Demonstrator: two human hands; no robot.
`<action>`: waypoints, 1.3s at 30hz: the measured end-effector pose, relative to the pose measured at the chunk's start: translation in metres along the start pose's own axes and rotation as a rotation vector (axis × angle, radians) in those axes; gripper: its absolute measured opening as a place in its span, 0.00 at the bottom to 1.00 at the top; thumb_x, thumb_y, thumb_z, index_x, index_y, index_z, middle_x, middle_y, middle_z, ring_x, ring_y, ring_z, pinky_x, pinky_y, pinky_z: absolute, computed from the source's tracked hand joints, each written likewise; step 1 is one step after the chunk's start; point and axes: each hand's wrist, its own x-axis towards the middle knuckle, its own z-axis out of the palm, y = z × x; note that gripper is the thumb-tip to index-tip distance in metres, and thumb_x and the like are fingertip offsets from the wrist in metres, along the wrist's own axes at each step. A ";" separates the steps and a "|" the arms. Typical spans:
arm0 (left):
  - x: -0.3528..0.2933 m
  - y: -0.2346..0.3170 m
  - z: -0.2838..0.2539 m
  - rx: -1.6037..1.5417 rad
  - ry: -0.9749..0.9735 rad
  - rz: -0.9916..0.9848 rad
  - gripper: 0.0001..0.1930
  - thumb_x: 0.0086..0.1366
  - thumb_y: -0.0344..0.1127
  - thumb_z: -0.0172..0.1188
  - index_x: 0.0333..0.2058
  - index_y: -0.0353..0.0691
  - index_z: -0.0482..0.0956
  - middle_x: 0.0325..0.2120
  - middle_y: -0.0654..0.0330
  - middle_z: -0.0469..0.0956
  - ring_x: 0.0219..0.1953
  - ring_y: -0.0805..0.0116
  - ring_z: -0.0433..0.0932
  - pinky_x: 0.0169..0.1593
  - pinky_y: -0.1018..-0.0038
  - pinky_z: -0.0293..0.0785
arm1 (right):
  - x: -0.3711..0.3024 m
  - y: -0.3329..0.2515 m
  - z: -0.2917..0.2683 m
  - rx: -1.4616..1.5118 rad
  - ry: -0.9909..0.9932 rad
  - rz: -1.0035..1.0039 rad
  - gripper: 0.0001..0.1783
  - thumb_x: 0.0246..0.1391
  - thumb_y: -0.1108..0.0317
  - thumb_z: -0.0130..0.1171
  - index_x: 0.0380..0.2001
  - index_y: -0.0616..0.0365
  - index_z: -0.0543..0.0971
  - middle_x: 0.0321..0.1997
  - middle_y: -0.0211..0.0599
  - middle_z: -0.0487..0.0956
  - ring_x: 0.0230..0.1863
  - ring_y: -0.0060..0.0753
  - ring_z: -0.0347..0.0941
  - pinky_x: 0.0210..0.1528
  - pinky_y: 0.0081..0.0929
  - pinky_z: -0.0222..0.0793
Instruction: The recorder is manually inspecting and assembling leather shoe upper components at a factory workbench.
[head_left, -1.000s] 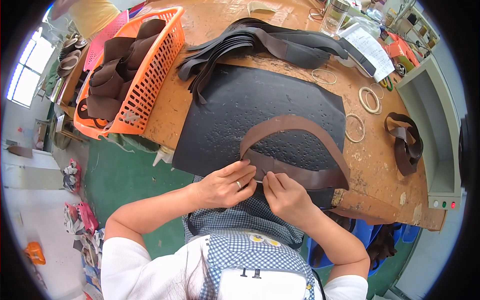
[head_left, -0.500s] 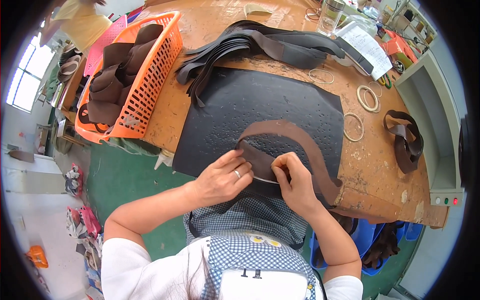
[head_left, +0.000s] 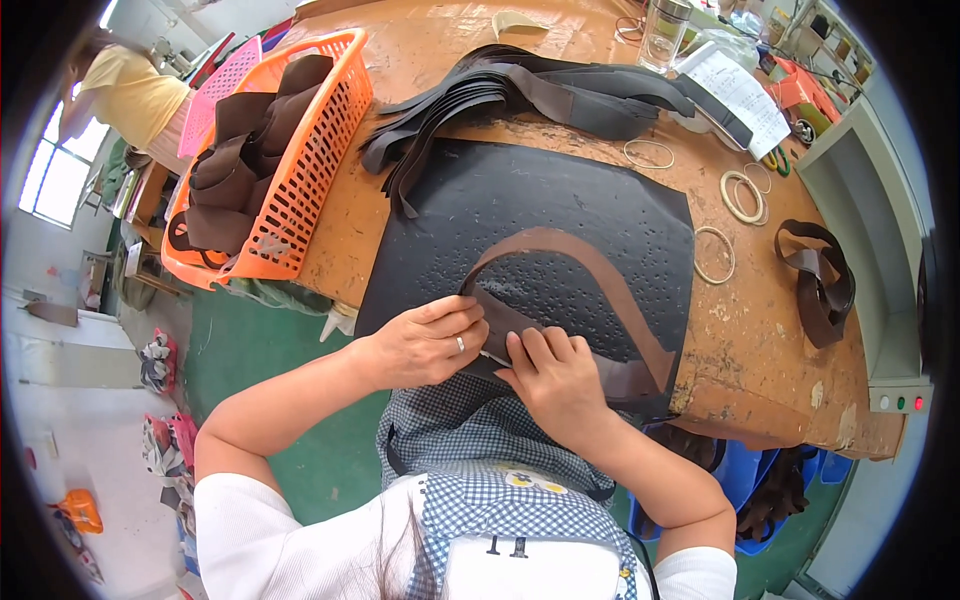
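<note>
Both left hand (head_left: 432, 342) and right hand (head_left: 556, 385) pinch the brown strip (head_left: 603, 268).

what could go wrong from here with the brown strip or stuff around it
The brown strip might twist or slip: its loop curves free beyond the left hand and right hand.

The bundle of dark strips has ends lying over the black mat, so shifting that mat could drag them.
</note>
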 end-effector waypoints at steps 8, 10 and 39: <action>-0.004 -0.004 0.007 -0.072 0.118 -0.007 0.14 0.46 0.33 0.60 0.33 0.33 0.82 0.37 0.60 0.78 0.48 0.61 0.77 0.63 0.67 0.69 | 0.003 -0.018 0.032 -0.050 0.187 0.011 0.23 0.47 0.67 0.66 0.47 0.68 0.80 0.45 0.37 0.76 0.37 0.34 0.70 0.36 0.32 0.63; -0.002 -0.007 0.006 -0.116 0.102 -0.012 0.14 0.46 0.33 0.60 0.33 0.33 0.82 0.36 0.60 0.78 0.47 0.62 0.77 0.62 0.66 0.69 | 0.005 -0.012 0.027 -0.021 0.189 -0.015 0.21 0.46 0.70 0.66 0.45 0.68 0.81 0.46 0.36 0.77 0.36 0.33 0.70 0.35 0.31 0.64; 0.007 0.005 0.021 -0.613 0.255 -0.500 0.07 0.55 0.27 0.68 0.34 0.40 0.85 0.30 0.62 0.81 0.37 0.62 0.81 0.45 0.66 0.78 | 0.020 0.026 -0.098 -0.144 -0.276 -0.045 0.09 0.43 0.65 0.70 0.23 0.57 0.80 0.27 0.33 0.75 0.38 0.38 0.75 0.65 0.48 0.62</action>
